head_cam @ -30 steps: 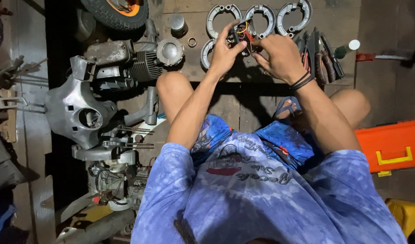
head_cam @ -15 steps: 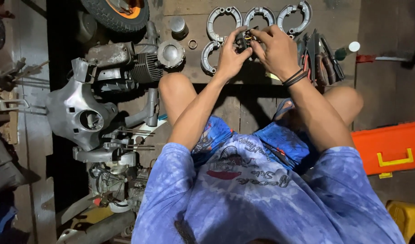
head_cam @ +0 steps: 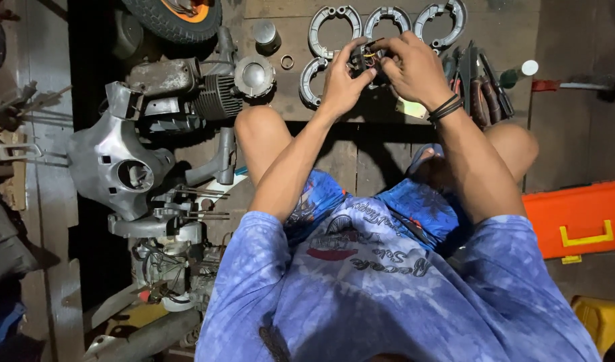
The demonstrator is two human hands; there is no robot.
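Note:
Both hands are raised over the wooden floor and hold one small dark part with yellow and red wires. My left hand grips it from the left side. My right hand, with black bands on the wrist, pinches it from the right and above. Several curved grey brake shoes lie in a row just beyond the hands. Part of the held piece is hidden by my fingers.
A scooter engine with a finned cylinder and a grey body shell lie at the left. A tyre sits at the top left. Pliers and hand tools lie at the right, an orange toolbox beyond my right knee.
Both hands with the wired part have shifted slightly towards the brake shoes, and the fingers of my right hand have closed further over it.

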